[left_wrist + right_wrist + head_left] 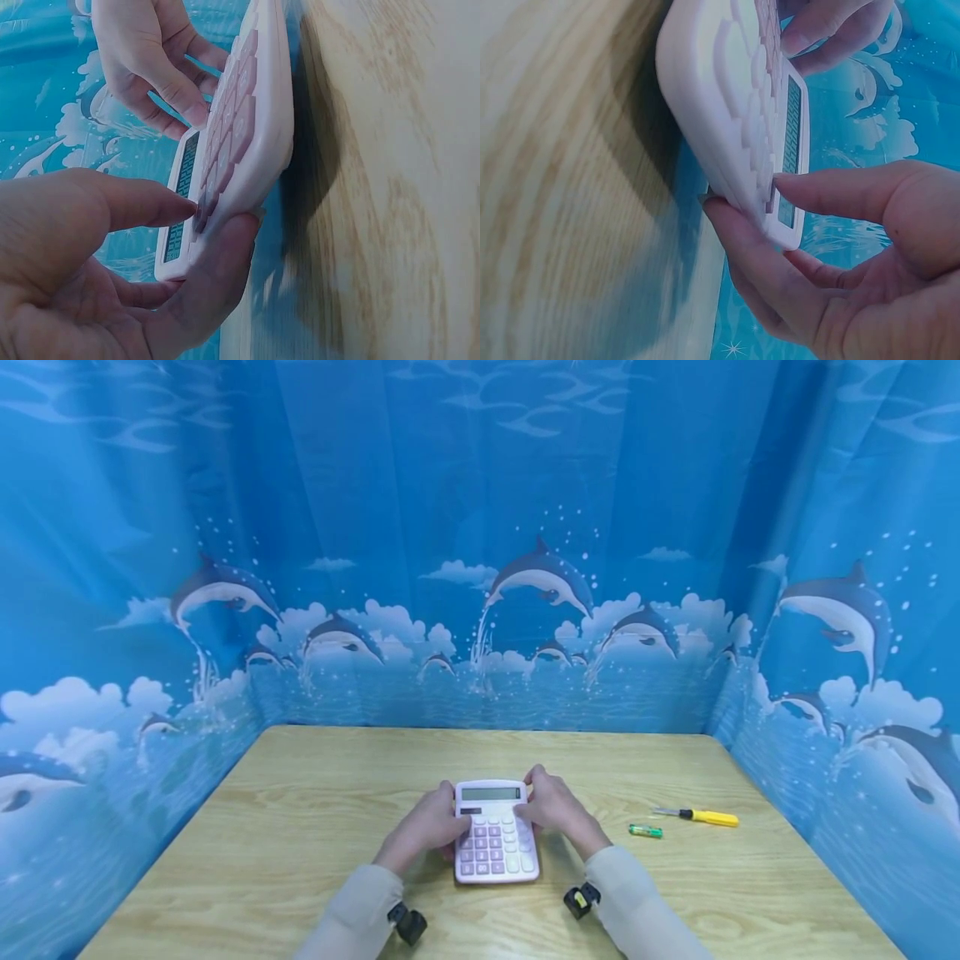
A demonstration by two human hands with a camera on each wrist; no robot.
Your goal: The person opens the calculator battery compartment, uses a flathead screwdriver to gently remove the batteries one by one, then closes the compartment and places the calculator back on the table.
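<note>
A pale pink calculator (495, 835) with a grey display is held face up between both hands, its display end away from the person. My left hand (433, 821) grips its left edge, thumb on the face and fingers at the side and underneath. On the opposite edge my right hand (553, 803) pinches it the same way. Both wrist views show a shadow and a gap between the calculator (255, 142) and the table, so it is raised. In the right wrist view the thumb (840, 191) lies beside the display. The calculator's back is hidden.
To the right on the wooden table (337, 777) lie a green battery (646, 831) and a screwdriver (712, 817) with a yellow handle, its tip pointing left. A blue dolphin-print curtain (480, 527) surrounds the table's back and sides.
</note>
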